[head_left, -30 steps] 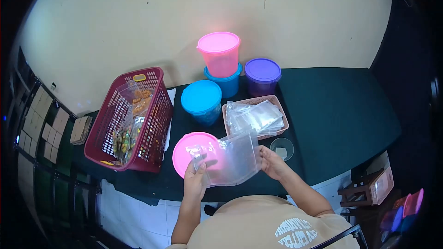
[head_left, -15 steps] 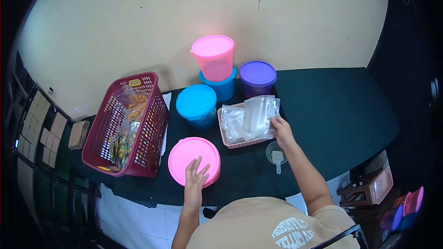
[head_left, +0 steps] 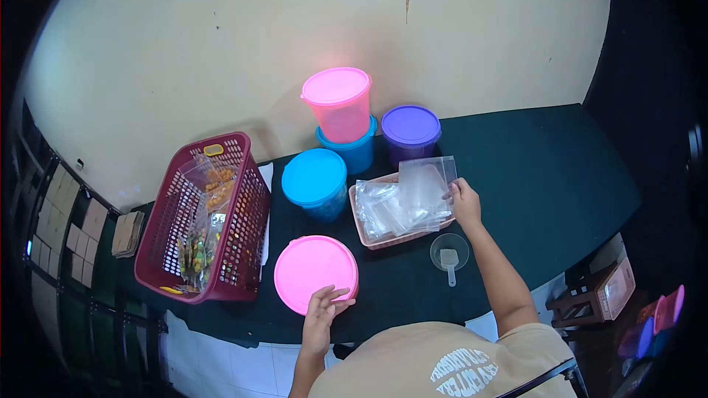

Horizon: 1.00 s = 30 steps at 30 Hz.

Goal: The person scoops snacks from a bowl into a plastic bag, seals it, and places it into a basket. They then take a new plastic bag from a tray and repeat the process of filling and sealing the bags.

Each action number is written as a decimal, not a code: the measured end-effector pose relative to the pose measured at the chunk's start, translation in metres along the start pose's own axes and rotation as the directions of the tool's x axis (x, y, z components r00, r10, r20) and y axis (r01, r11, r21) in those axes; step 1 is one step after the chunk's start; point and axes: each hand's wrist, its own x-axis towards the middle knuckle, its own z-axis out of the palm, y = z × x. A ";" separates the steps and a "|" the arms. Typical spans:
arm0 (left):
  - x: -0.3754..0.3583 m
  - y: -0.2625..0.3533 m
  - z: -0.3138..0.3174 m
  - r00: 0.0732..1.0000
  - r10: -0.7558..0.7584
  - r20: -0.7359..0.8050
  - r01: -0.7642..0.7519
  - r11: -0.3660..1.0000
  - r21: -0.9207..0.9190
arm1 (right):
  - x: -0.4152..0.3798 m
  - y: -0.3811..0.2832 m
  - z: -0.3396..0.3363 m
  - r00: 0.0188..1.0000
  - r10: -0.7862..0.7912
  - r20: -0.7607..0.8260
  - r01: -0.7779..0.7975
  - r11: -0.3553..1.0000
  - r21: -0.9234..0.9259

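My right hand [head_left: 465,202] pinches the right edge of a clear plastic bag [head_left: 423,184], which is raised over more bags in a pink basket [head_left: 398,240]. My left hand [head_left: 322,317] is at the front edge of a round pink lid [head_left: 310,269] on a tub, its fingers slightly curled and apart, holding nothing. Just below the right forearm's left side, a clear round bowl [head_left: 438,252] holds a small white scoop [head_left: 450,269].
A maroon laundry basket [head_left: 260,243] with packed snack bags [head_left: 199,250] stands at the left. Behind are a blue-lidded tub [head_left: 315,177], a pink tub [head_left: 339,107] stacked on another blue one [head_left: 352,155], and a purple tub [head_left: 411,129]. Cardboard pieces [head_left: 128,233] lie far left.
My right hand has drawn the bag slightly to the right, and the bag stands out more from the pile. My left hand has slid right along the pink lid's front edge.
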 end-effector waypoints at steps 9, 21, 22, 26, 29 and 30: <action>0.021 -0.001 0.047 0.967 0.074 0.242 -0.105 0.988 0.117 | -0.105 -0.081 -0.021 0.925 -0.073 0.373 -0.154 0.825 0.544; 0.026 0.003 0.070 0.978 -0.034 0.204 0.010 0.993 0.120 | -0.164 -0.132 -0.016 0.751 -0.364 0.551 0.225 0.925 0.305; 0.026 0.002 0.069 0.979 -0.071 0.190 0.041 0.986 0.159 | -0.165 -0.130 -0.016 0.702 -0.448 0.554 0.354 0.894 0.274; 0.025 0.001 0.072 0.988 -0.025 0.149 0.005 0.991 0.130 | -0.165 -0.137 -0.026 0.763 -0.251 0.596 0.082 0.952 0.296; 0.020 0.013 0.074 0.977 0.169 0.133 -0.215 0.787 0.578 | -0.163 -0.132 -0.028 0.821 -0.303 0.483 0.292 0.951 0.101; 0.018 0.017 0.070 0.970 0.221 0.097 -0.225 0.676 0.702 | -0.160 -0.131 -0.034 0.853 -0.326 0.407 0.351 0.936 0.016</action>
